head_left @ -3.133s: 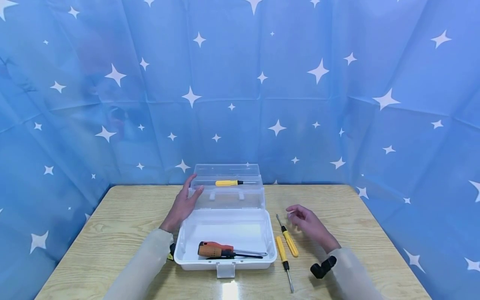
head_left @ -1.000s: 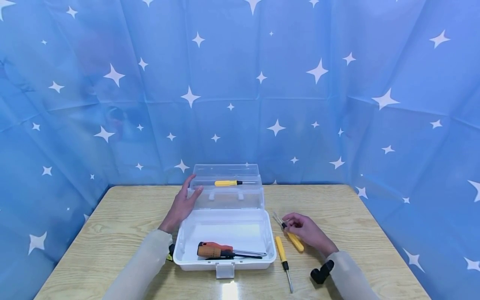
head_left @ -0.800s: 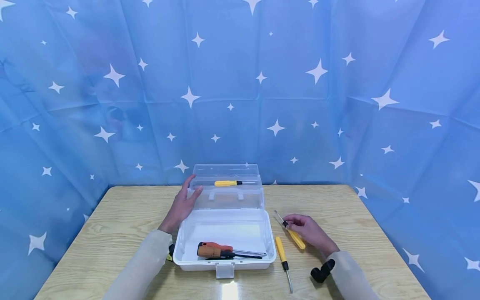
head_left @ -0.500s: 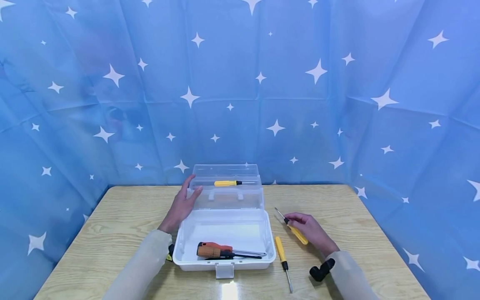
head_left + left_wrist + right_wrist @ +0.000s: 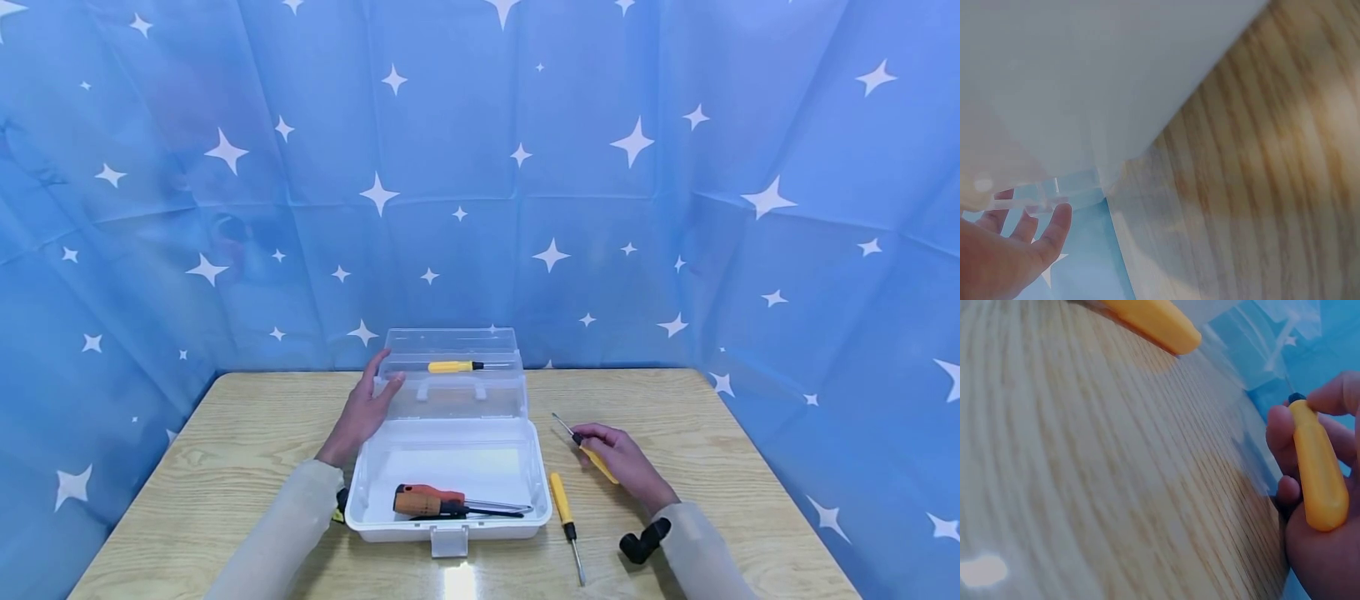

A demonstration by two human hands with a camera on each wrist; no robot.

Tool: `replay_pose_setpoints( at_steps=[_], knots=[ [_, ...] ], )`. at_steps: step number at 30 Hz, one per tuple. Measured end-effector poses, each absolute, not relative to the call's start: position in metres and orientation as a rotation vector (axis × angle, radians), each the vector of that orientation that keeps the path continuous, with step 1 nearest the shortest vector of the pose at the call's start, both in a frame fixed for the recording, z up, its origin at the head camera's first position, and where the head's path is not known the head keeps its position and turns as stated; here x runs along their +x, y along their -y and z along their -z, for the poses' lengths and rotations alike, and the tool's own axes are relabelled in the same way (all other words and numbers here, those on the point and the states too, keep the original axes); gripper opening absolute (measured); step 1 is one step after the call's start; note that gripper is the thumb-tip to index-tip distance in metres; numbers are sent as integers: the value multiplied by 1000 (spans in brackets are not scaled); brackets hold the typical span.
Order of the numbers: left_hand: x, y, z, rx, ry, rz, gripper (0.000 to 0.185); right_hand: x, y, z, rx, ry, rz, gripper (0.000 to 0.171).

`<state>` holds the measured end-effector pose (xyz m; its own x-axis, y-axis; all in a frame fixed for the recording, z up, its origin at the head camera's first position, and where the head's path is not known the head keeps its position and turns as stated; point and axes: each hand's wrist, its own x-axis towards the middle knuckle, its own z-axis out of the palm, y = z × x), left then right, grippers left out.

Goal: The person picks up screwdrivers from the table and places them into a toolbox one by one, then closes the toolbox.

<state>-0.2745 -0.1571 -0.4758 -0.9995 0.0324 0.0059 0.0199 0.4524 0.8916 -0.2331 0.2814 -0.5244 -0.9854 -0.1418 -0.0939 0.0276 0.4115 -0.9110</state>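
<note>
A clear plastic toolbox point(image 5: 517, 467) stands open on the wooden table, its lid point(image 5: 454, 408) tilted back. My left hand point(image 5: 363, 408) rests with straight fingers against the lid's left edge point(image 5: 1047, 194). My right hand point(image 5: 618, 458) grips a yellow-handled screwdriver point(image 5: 596, 460) point(image 5: 1316, 465), lifted off the table right of the box, shaft pointing up-left. A second yellow screwdriver point(image 5: 564, 504) point(image 5: 1154, 322) lies on the table beside the box. An orange-handled screwdriver point(image 5: 431, 500) lies inside the box. Another yellow screwdriver point(image 5: 453, 366) shows through the lid.
The wooden table point(image 5: 225, 467) is enclosed at the back and sides by a blue curtain with white stars point(image 5: 525, 183). A white latch point(image 5: 451, 542) sticks out at the box's front. Black wrist-camera mounts point(image 5: 645, 537) sit on my sleeves.
My right hand reached down, took hold of the farther yellow screwdriver and lifted it slightly up and right. The left hand stayed on the lid.
</note>
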Motion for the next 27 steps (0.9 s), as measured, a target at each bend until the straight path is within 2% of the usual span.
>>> replay_pose_setpoints(
  at_steps=[13,27],
  knots=[
    [-274,158,477,48,-2664,-1645,84,-230,-275,519,-100,-2493,1654,33],
    [-277,158,478,46,-2656,-1653,78,-232,-274,529,-45,-2551,1680,31]
  ],
)
